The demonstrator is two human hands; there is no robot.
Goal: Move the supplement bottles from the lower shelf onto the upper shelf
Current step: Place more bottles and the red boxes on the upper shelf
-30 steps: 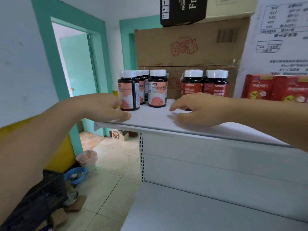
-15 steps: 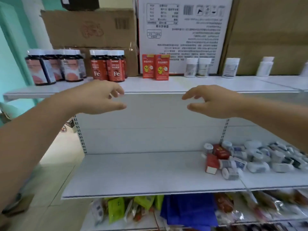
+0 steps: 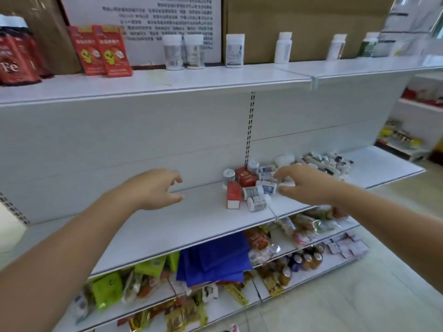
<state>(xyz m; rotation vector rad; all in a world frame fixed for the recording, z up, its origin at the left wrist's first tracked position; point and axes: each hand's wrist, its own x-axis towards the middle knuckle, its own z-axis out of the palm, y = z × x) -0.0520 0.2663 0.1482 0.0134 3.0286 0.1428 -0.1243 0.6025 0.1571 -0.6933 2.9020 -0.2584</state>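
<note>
Head view: heap of small bottles (image 3: pixel 257 202) lying tumbled on the right part of the lower shelf (image 3: pixel 167 226), mixed with 2 red boxes (image 3: pixel 233 195). Left hand (image 3: pixel 151 189) over the middle of that shelf, fingers loosely curled, holding nothing. Right hand (image 3: pixel 309 185) at the heap, fingers spread and relaxed, gripping nothing; contact with a bottle unclear. Above that shelf, upper shelf (image 3: pixel 215 79) with a row of white jars (image 3: pixel 235 50) standing upright.

I am counting two red boxes (image 3: pixel 99 51) and six upright bottles (image 3: pixel 235 50) on the upper shelf (image 3: pixel 215 77). The lower heap (image 3: pixel 261 188) is defeating my count (blurred; at least two red cartons (image 3: pixel 233 195)).
</note>
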